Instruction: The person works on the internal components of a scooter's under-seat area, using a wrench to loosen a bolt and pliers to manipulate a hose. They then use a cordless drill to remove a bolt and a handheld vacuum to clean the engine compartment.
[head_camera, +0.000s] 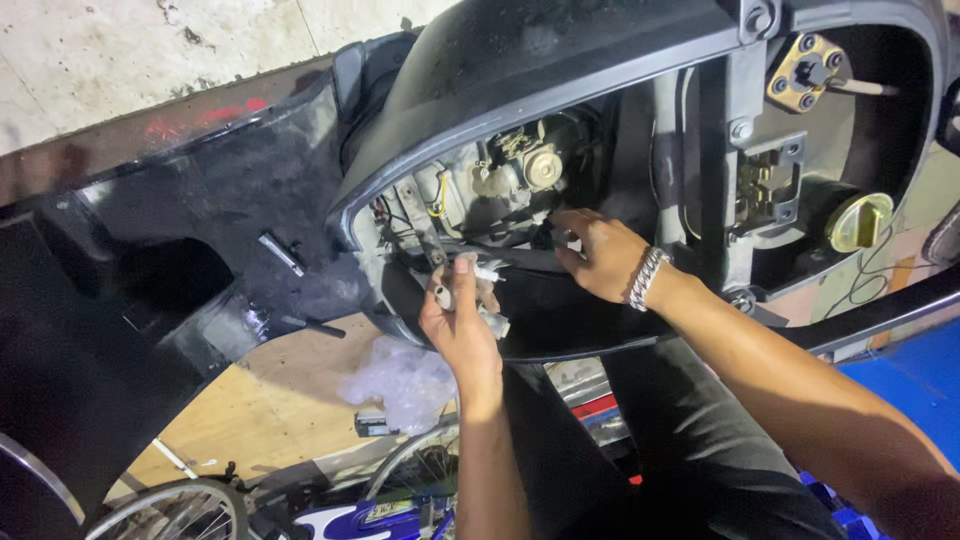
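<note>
Left hand (462, 325) pinches a small white connector (487, 272) at the lower rim of the black scooter body's (560, 60) opening, right hand (598, 255) fingers curled narrow on wiring inside, mid-plugging; mating likely needs careful alignment.

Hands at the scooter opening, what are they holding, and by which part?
The left hand pinches small white connectors by their lower ends. The right hand reaches into the black scooter body; whether it grips anything cannot be told.
</note>
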